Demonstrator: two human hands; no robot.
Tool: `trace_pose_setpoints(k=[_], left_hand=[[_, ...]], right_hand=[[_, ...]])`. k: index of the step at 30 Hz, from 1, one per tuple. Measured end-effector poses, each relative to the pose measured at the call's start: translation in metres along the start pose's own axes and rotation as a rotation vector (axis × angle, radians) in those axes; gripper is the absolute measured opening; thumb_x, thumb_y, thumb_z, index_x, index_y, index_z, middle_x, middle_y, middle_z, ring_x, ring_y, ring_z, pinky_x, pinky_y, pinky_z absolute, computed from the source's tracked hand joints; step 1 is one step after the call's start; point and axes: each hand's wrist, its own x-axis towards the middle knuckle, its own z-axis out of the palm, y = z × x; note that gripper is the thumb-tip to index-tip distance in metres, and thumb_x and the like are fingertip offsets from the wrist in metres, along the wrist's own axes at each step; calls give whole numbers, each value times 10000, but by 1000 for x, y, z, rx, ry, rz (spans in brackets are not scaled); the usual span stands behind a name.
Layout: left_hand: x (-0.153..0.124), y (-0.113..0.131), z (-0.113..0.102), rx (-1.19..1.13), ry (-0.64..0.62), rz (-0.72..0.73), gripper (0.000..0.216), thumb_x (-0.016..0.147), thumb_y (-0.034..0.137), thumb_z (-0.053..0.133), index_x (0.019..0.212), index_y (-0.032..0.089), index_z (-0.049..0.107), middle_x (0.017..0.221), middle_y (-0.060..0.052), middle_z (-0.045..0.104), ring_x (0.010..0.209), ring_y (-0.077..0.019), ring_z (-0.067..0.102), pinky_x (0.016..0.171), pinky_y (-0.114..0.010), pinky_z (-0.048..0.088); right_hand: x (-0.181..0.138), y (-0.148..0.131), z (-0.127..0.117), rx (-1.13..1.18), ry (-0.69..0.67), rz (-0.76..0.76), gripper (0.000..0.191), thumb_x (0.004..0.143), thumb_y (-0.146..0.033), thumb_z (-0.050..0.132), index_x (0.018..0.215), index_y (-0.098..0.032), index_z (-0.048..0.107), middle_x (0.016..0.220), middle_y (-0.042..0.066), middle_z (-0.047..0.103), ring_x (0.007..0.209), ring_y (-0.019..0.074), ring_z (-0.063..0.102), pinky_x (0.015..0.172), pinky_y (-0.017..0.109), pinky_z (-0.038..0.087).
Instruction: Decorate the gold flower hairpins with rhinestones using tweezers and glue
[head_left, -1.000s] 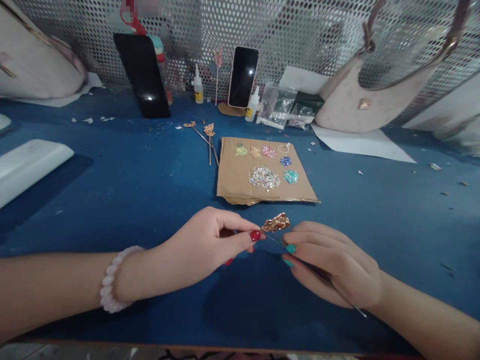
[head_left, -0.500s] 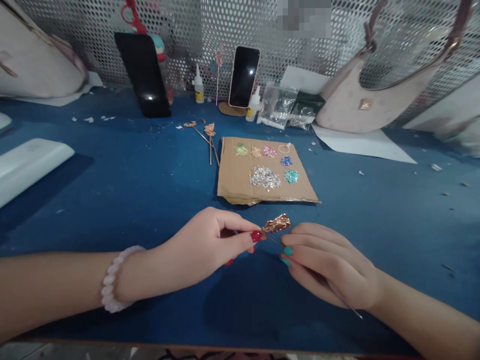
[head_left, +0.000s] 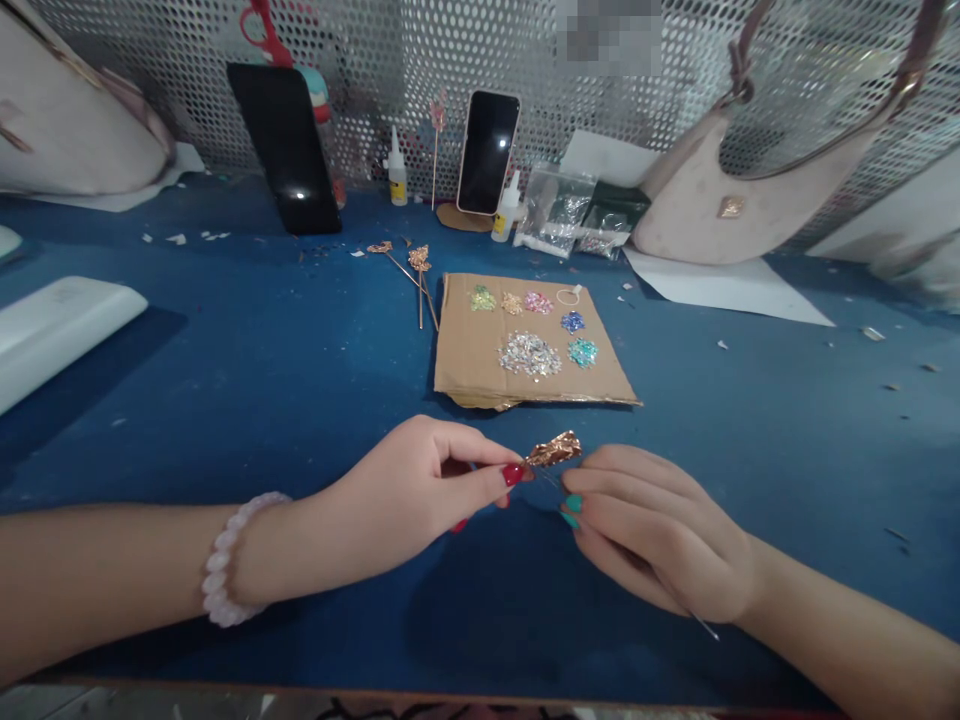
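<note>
Between the thumb and fingers of my left hand [head_left: 420, 495] is the base of a rose-gold metal hair stick, its crumpled flower-like head [head_left: 555, 449] pointing right. My right hand [head_left: 660, 525], close beside it, is closed around slim silver tweezers [head_left: 703, 627]. Their back end sticks out below the palm, and two fine tips reach the underside of the head; whether they touch it I cannot tell. Just beyond the hands, a cardboard sheet [head_left: 469, 350] carries small piles of coloured rhinestones, with a silvery pile [head_left: 530, 354] the largest.
More rose-gold hair sticks [head_left: 420, 262] lie left of the cardboard. Behind stand glue bottles [head_left: 397, 175], a phone [head_left: 489, 150], a black tablet-like slab [head_left: 289, 150] and plastic bags [head_left: 556, 205]. A handbag [head_left: 739, 215] is at the right, a white case [head_left: 64, 330] at the left.
The rose-gold head has turned very slightly in my left fingers. The back end of the tweezers has shifted a little to the left. Otherwise both hands hold their places.
</note>
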Motion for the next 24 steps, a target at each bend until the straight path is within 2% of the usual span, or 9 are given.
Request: trace_pose_setpoints(k=[11, 16, 20, 24], left_hand=[[1, 0, 1, 13, -3, -1, 248, 835, 323, 526, 726, 133, 642, 612, 30, 506, 482, -52, 427, 454, -163, 324], [0, 1, 0, 27, -4, 1, 258, 832, 333, 523, 708, 135, 631, 605, 28, 494, 482, -58, 423, 457, -173, 320], [0, 1, 0, 19, -5, -3, 262, 825, 352, 526, 726, 139, 643, 585, 28, 482, 478, -68, 426, 455, -181, 322], [0, 1, 0, 16, -8, -16, 274, 825, 372, 531, 717, 145, 641, 594, 26, 482, 481, -69, 422, 457, -185, 321]], right_hand=[[0, -2, 2, 123, -45, 34, 169, 811, 6, 459, 837, -155, 503, 755, 91, 634, 685, 168, 589, 641, 328, 545], [6, -4, 2, 274, -178, 197, 271, 804, 19, 399, 671, -216, 409, 638, 21, 512, 599, 138, 495, 544, 258, 481], [4, -5, 2, 387, -84, 312, 241, 799, 24, 406, 776, -216, 417, 681, -5, 502, 581, 111, 448, 531, 234, 447], [1, -5, 2, 501, -126, 464, 229, 801, 8, 405, 757, -216, 395, 652, -30, 450, 539, 94, 411, 480, 214, 398]])
